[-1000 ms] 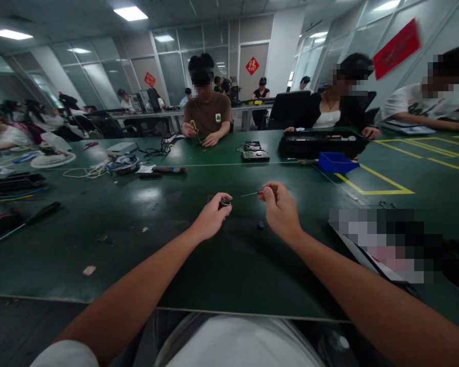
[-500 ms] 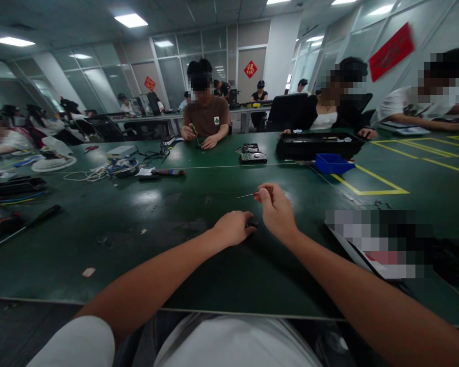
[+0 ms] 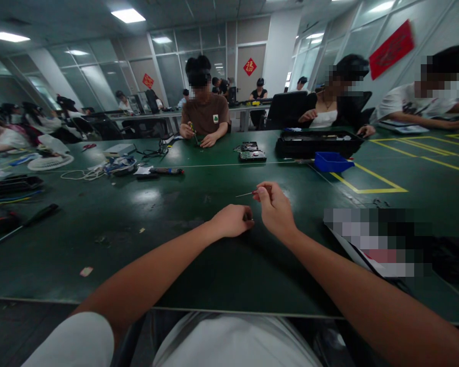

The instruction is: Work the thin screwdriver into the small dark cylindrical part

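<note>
My right hand (image 3: 274,206) is closed around the red handle of a slim screwdriver (image 3: 245,194), its thin metal shaft pointing left above the table. Lower and to the left, my left hand (image 3: 232,221) is curled just over the green tabletop (image 3: 199,270). Its fingers are closed on something small that they mostly hide; only a tiny light spot shows at the fingertips. The two hands are close together but apart.
Ahead lie an opened circuit-board device (image 3: 252,153), a blue bin (image 3: 332,162) and a long black casing (image 3: 317,145). A bundle of cables (image 3: 119,165) and a dark-handled tool (image 3: 166,172) lie left. A person (image 3: 204,117) works opposite; others sit at right.
My left hand has turned and its fingers have curled in, covering the small dark thing that showed at its fingertips. My right hand keeps the screwdriver in nearly the same place.
</note>
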A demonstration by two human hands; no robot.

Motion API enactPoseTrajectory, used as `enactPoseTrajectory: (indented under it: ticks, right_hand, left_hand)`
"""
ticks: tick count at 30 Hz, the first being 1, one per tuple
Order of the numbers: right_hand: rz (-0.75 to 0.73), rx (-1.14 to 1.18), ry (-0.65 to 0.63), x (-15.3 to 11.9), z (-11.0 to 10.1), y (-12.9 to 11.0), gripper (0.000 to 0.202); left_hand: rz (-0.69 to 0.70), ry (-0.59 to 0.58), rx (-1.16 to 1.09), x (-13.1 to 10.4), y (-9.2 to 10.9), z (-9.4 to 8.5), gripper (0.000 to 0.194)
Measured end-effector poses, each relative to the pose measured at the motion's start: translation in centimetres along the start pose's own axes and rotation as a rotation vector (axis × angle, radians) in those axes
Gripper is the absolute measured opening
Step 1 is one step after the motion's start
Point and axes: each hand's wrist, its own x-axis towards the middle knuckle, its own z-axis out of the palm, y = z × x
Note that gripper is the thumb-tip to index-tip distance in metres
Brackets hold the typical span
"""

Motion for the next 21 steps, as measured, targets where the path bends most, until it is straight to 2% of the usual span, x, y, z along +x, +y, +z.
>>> enactPoseTrajectory:
  ticks: [5,9,11,17,19,21]
  right_hand:
    - [0.009,-0.005,-0.009,0.1,-0.1,-0.4,0.023]
    - [0.015,-0.022,-0.018,0.1,-0.1,-0.4,0.023]
    - [0.014,-0.027,-0.020,0.0,-0.1,-0.3,0.023]
    - [0.020,-0.017,-0.031,0.0,0.1,0.2,0.023]
    - [0.016,-0.025,-0.030,0.0,0.2,0.3,0.024]
    - [0.016,-0.039,-0.029,0.1,0.2,0.3,0.024]
  left_hand:
    - [-0.184,-0.002,-0.367,-1.9,-3.4,-3.0,0.023]
    - [-0.364,0.119,-0.588,-4.7,-7.5,-6.7,0.034]
    - [-0.441,0.268,-0.673,-6.4,-9.9,-8.8,0.030]
    - [-0.639,0.867,-1.012,-12.3,-17.4,-14.8,0.017]
    - [-0.698,1.065,-1.018,-14.6,-19.5,-16.4,0.015]
    - [-0.725,1.199,-0.988,-16.9,-21.1,-17.7,0.017]
